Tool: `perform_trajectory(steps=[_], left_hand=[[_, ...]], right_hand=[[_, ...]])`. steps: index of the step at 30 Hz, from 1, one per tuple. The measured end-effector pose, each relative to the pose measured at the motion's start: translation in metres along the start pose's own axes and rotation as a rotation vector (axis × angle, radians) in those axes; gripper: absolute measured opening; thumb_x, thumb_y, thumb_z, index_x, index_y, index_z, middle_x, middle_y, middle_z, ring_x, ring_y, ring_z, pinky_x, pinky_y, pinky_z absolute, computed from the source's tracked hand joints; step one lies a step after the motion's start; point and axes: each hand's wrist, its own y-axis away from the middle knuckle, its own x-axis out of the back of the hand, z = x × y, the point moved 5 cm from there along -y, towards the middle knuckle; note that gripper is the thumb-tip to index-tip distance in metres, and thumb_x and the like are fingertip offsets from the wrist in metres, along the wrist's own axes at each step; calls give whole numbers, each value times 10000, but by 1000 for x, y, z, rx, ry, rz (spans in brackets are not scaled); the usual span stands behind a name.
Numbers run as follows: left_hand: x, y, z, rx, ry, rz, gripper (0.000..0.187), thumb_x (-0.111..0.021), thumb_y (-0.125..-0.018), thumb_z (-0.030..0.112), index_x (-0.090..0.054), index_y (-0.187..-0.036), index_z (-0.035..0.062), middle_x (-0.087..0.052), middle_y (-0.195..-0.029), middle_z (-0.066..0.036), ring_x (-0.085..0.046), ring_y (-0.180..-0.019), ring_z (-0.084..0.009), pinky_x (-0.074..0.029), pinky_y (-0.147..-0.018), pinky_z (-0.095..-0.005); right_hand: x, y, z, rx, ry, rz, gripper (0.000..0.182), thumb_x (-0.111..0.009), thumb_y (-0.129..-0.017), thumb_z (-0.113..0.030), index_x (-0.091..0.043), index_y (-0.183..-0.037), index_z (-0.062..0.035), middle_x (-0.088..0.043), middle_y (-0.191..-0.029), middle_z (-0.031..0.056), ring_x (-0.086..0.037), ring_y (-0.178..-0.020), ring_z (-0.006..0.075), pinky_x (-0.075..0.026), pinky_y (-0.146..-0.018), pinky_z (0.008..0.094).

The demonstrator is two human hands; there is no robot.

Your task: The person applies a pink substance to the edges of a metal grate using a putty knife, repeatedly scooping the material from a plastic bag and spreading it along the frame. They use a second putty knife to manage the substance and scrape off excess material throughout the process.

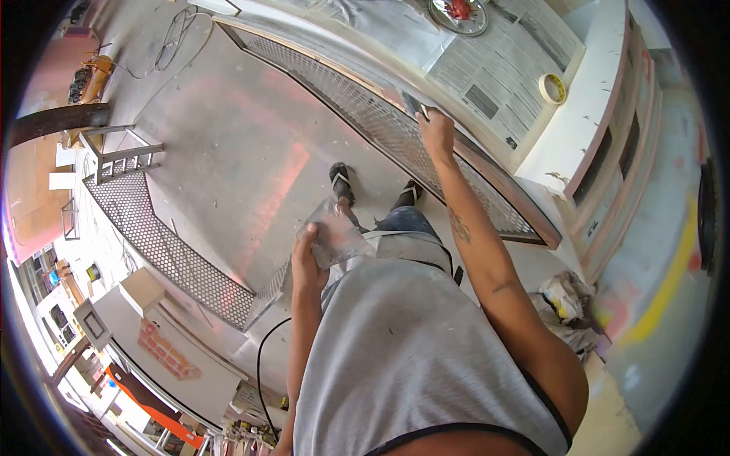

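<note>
My right hand (436,131) is closed round a putty knife (411,103). Its greyish blade is at the wooden edge (473,158) of the paper-covered surface; whether it touches cannot be told. Below that edge runs a perforated metal panel (334,95). Lower down, by my waist, my left hand (306,260) grips a translucent, smeared sheet (340,234), thumb on its near edge.
A roll of tape (552,89) and a round dish with red stuff (458,14) lie on the newspaper (487,83). Crumpled paper (566,304) is at right. A perforated metal walkway (175,243) and a small metal step (122,156) stand left on the grey floor (228,144).
</note>
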Motion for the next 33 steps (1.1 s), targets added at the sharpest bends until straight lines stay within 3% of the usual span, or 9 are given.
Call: perform_trajectory(steps=[15, 21, 23, 25, 27, 29, 31, 32, 33], left_hand=[[44, -29, 39, 26, 45, 11, 341, -569, -970, 313, -615, -1123, 13, -673, -1038, -87, -661, -933, -209, -544, -833, -355], [-3, -90, 63, 209, 122, -8, 323, -558, -979, 342, -623, -1136, 67, -670, -1051, -57, -663, -913, -204, -532, -802, -363], [-14, -121, 63, 234, 127, -165, 335, -549, -981, 374, -604, -1198, 124, -672, -1076, -44, -667, -952, -215, -543, -801, -404], [-56, -124, 76, 262, 246, -101, 295, -557, -972, 378, -614, -1127, 133, -690, -990, -21, -673, -802, -160, -537, -627, -326], [-73, -127, 82, 368, 329, -207, 292, -553, -977, 377, -615, -1121, 130, -690, -984, -18, -669, -767, -149, -513, -566, -293], [-92, -120, 84, 500, 397, -315, 289, -548, -982, 376, -616, -1115, 127, -690, -977, -15, -664, -733, -137, -489, -504, -261], [-101, -108, 94, 406, 157, -365, 329, -536, -991, 384, -601, -1154, 106, -695, -955, -18, -663, -708, -128, -456, -439, -227], [-103, -99, 99, 410, 127, -439, 371, -525, -996, 386, -576, -1203, 82, -695, -976, -38, -674, -726, -139, -478, -435, -242], [-92, -97, 103, 435, 117, -634, 395, -529, -995, 368, -558, -1242, 62, -682, -1054, -63, -681, -926, -170, -562, -663, -306]], right_hand=[[-58, -39, -35, -7, -4, 21, 192, -717, -843, -176, -695, -847, 15, -678, -855, 229, -660, -812, 422, -511, -701, 472], [-37, -33, -90, 24, -142, -46, 243, -716, -865, -196, -716, -980, 19, -698, -908, 223, -682, -839, 373, -527, -734, 399], [-3, -17, -135, 53, -363, -49, 231, -699, -892, -155, -716, -1048, 14, -723, -951, 184, -709, -863, 304, -531, -741, 349], [45, 12, -190, 169, -443, -44, 239, -701, -853, -51, -725, -1089, -22, -732, -1044, 128, -719, -948, 245, -550, -792, 326], [80, 46, -227, 465, -442, -12, 360, -731, -769, 1, -731, -1123, -65, -715, -1145, 119, -710, -1017, 259, -564, -849, 329], [90, 74, -244, 493, -424, -36, 458, -749, -716, -3, -727, -1161, -110, -698, -1197, 110, -696, -1065, 258, -573, -883, 336], [97, 99, -243, 460, -386, 80, 467, -749, -724, -10, -725, -1174, -136, -700, -1197, 91, -694, -1063, 273, -582, -857, 339], [98, 109, -236, 390, -323, 58, 467, -747, -725, -9, -725, -1174, -135, -700, -1197, 89, -694, -1063, 275, -580, -860, 340], [98, 115, -227, 329, -264, 35, 467, -745, -726, -7, -725, -1175, -133, -700, -1198, 86, -693, -1064, 278, -579, -864, 341]])
